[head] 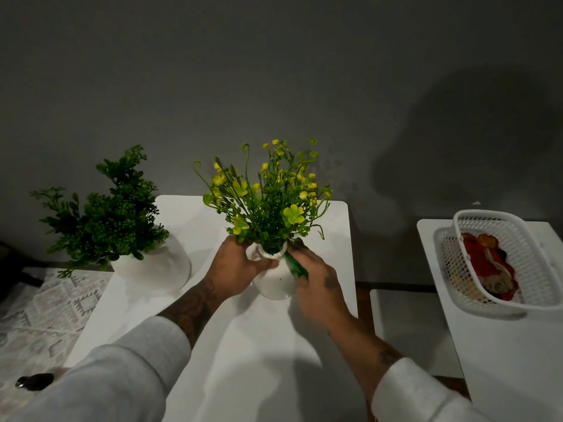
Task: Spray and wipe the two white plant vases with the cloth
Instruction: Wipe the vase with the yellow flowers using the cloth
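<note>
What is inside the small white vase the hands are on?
Green stems with yellow flowers rise from the neck of the vase. The left hand grips its neck; the right hand holds a green cloth against it. Its interior is hidden.

1 wide-angle camera, worn on the person's head, looks forward and down, close over the white table [243, 345]. It centres on the white vase [274, 284]; sleeves [115, 376] enter at 7 and 5 o'clock, and the grey wall [274, 71] fills 12 o'clock.

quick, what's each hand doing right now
Left hand: grips the neck of the flower vase.
Right hand: holds the green cloth against that vase.
</note>
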A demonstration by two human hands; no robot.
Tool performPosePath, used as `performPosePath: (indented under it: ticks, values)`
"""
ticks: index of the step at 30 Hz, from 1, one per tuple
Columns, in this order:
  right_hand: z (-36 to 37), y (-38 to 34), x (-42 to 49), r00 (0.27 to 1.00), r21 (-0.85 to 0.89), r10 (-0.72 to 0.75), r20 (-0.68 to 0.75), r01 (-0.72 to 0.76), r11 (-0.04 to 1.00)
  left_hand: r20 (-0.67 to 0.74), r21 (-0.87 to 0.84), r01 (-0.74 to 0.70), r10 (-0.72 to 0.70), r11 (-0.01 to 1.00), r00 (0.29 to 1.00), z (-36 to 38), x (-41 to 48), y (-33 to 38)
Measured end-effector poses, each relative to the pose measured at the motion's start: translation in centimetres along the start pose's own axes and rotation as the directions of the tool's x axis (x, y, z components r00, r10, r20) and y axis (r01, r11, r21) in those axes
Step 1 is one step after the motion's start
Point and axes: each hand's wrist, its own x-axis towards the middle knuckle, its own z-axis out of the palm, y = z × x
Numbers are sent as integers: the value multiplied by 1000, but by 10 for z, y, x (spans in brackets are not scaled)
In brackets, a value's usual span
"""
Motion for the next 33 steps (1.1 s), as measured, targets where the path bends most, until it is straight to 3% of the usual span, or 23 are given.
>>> performPosePath:
  ticks: [4, 12, 20, 27, 33]
  values:
    - [5, 2, -20, 998, 35, -28, -50, 30, 999, 47, -38, 45, -43, 998, 998, 3, 3, -7]
    - [-9, -3, 25, 999, -46, 30, 42, -28, 999, 34, -57, 64, -62, 996, 997, 3, -2, -2]
    - [-4, 19, -20, 986, -93, -158, 48, 162, 982, -16, -101, 99, -101, 990, 995, 7, -9, -1]
    - [-11, 6, 28, 995, -141, -46, 87, 58, 988, -55, -145, 139, -148, 980, 987, 15, -10, 2]
    - [-6, 12, -6, 993, -102, -106, 43, 110, 989, -57, -127, 103, -111, 987, 992, 15, -10, 1]
